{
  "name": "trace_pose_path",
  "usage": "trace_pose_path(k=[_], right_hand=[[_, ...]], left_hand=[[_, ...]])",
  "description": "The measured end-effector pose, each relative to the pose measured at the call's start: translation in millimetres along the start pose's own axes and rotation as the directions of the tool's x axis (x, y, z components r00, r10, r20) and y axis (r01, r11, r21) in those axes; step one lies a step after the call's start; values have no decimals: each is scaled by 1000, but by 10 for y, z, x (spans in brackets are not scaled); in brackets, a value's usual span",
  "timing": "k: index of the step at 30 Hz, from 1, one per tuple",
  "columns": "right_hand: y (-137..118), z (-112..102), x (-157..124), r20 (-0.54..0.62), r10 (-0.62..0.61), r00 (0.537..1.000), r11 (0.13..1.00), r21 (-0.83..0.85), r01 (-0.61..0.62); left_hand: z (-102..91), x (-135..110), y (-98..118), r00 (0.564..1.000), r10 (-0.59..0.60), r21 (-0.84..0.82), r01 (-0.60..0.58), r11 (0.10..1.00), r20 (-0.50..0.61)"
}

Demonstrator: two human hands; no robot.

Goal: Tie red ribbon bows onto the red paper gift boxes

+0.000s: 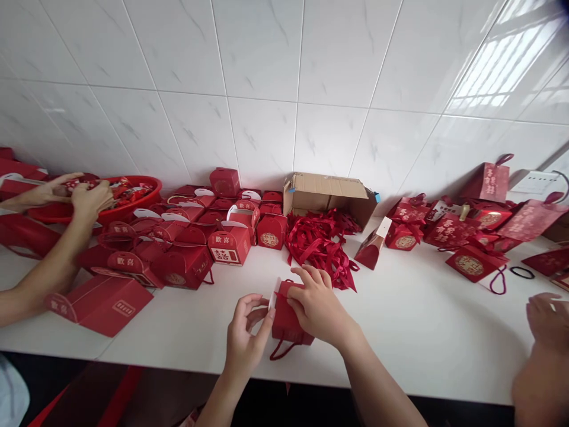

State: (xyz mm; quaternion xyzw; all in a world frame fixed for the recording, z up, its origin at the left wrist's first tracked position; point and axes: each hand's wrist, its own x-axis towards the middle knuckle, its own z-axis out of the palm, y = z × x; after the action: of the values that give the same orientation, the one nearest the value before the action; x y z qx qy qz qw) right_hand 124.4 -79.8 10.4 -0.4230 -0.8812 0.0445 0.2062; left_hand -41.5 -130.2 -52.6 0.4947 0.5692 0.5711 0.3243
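Observation:
A small red gift box stands on the table in front of me, with a dark red cord handle hanging at its near side. My left hand pinches the white-edged flap at the box's left side between thumb and fingers. From the right, my right hand curls over the box top, its thumb and fingertips pressed on it. Whether a strip of ribbon lies under those fingertips, I cannot tell. Just behind the box is a tangled pile of red ribbons, spilling from an open cardboard carton.
Many red gift boxes crowd the table at left; finished-looking ones with ribbon loops stand at right. Another person's hands work over a red basin. At the right edge is another hand. A tiled wall bounds the back.

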Motion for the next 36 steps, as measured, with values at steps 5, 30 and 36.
trace_pose_path(k=[5,30,36], right_hand=[[-7,-12,30,-12,14,1000,1000,7,-14],[530,-19,-505,-160,368,916,761,617,-198],[541,178,-590,-30,354,935,655,721,-225]], left_hand=[[4,-11,23,1000,17,19,-17,1000,9],[-856,637,-405,991,36,686,60,725,-125],[-575,547,-201,985,154,466,-174,867,81]])
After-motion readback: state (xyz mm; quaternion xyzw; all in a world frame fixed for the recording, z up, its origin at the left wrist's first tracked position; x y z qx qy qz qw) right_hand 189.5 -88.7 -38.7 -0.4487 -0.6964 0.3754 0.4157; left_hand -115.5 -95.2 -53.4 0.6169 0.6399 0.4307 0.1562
